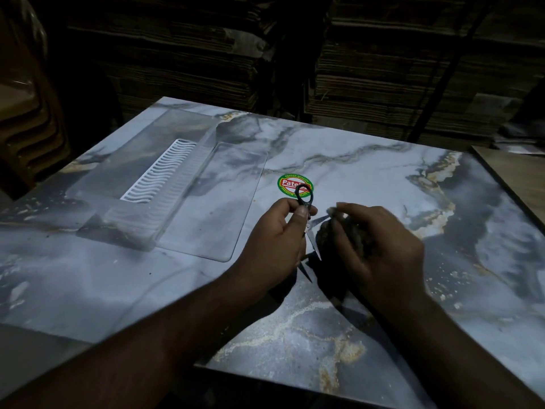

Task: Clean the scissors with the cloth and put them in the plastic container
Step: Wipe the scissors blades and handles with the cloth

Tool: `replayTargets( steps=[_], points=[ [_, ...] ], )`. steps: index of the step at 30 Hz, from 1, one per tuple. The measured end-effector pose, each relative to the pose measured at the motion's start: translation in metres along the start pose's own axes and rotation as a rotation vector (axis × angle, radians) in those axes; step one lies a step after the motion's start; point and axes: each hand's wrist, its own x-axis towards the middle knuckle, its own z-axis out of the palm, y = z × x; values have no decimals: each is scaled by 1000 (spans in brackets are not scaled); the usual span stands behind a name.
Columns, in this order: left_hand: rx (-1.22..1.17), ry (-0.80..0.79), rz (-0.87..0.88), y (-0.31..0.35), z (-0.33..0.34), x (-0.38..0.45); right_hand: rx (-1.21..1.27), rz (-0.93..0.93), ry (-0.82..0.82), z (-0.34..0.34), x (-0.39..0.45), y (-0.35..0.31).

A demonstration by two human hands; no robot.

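My left hand [275, 236] grips small black-handled scissors [304, 199] by the handle, one finger loop sticking up above my fingers. The blades are spread apart, one pointing right toward the cloth, the other down toward me. My right hand [373, 243] is closed around a dark crumpled cloth [326, 234] that is pressed against the blades. A clear plastic container [141, 184] lies open on the table to the left, a white ribbed insert [160, 172] in one half, its flat clear half [218, 202] closest to my left hand.
The marble-patterned table [368, 172] bears a round green and red sticker [290, 184] just beyond the scissors. A wooden board edge [513, 175] sits at the far right. Stacks of flattened cardboard [383, 69] rise behind the table in dim light.
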Motion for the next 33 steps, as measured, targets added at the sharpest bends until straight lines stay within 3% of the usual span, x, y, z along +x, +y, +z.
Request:
replayTargets(
  steps=[4,9,14,17,26,29,33],
  points=[
    [42,-38,47,-1,0,-1,27,-138,-120,7,-5,5],
    [-5,-52,37,0,-1,-2,-1,-51,-76,4,-2,14],
    [21,-54,38,-2,0,-1,106,-130,-161,9,-8,9],
    [-8,-43,45,1,-1,-3,96,-132,-124,12,-4,5],
    [-163,8,-23,4,7,-9,23,248,22,1,2,20],
    [-65,-23,-24,2,3,-4,79,128,30,-2,2,9],
    [-101,-38,-28,0,0,-2,72,-32,-144,6,1,4]
  ],
)
